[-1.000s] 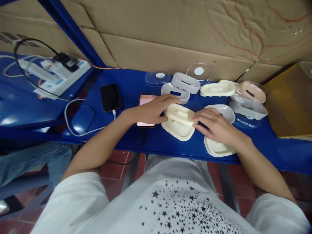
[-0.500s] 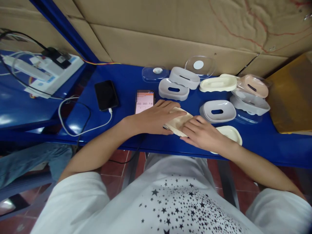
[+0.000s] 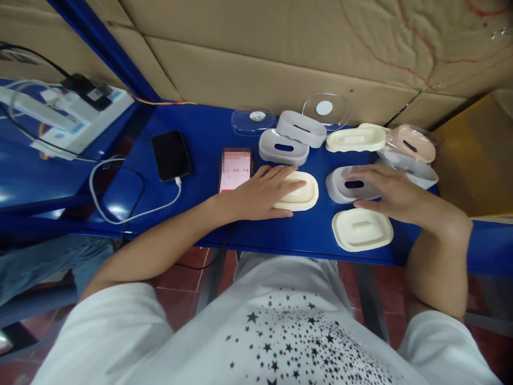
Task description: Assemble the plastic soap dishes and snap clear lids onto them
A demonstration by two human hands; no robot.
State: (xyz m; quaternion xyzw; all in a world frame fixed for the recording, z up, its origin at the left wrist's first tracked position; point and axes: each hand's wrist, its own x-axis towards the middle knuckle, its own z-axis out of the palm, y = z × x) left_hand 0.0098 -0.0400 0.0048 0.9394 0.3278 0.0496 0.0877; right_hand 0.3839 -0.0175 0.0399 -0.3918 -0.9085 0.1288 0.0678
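Observation:
My left hand (image 3: 262,193) is closed around the left end of a cream oval soap dish tray (image 3: 306,191), which lies flat on the table. Its thumb is at the near edge, and the index finger stretches across the top. My right hand (image 3: 387,192) is open over a grey oval soap dish (image 3: 340,184) with a dark slot in its floor. Thumb and fingers are apart on either side of that slot; whether they touch the dish I cannot tell. Just nearer to me rests another cream tray (image 3: 363,238) with a raised ridge.
Behind are stacked grey dishes (image 3: 282,147), a cream dish (image 3: 355,138), a peach dish (image 3: 412,143) and clear plastic lids (image 3: 252,122). Left are a phone showing a timer (image 3: 235,168), a black device on a white cable (image 3: 172,156) and a power strip (image 3: 88,120). A cardboard box (image 3: 476,160) stands right.
My right hand has let go of the cream tray and moved right to the grey dish. The tray, tilted before, now lies flat under my left hand.

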